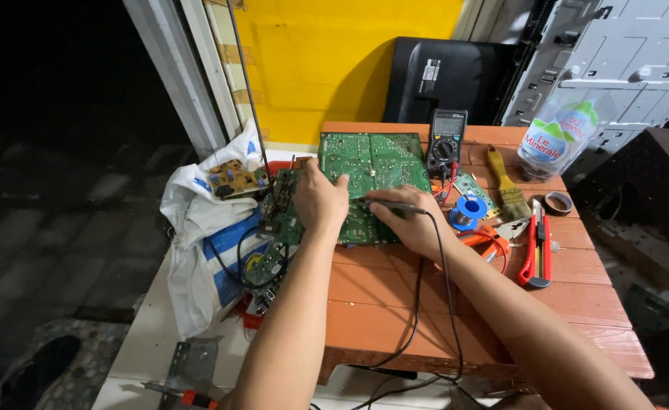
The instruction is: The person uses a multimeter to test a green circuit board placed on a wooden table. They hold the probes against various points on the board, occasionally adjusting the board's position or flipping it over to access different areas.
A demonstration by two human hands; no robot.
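Head view, single frame, looking down on an orange-brown slatted table.

Green circuit board, large, lies flat at the table's far left, its solder side up. Left hand rests on the board's left edge, fingers curled over it and pressing it down, gripping the board only. Right hand lies on the board's near right part, fingers closed around a dark pen-shaped soldering tool, tip pointing left onto the board. Black cord runs from the tool over the right wrist and off the table's near edge.

Smaller circuit boards stacked just left of the large board, partly on a white and blue sack; one more small board sits on top of the sack.

Black multimeter stands just beyond the board's right corner. Blue solder spool near the right hand. Yellow-handled brush, red-handled cutter and tape roll lie farther right. Clear plastic bottle lies at the far right corner.
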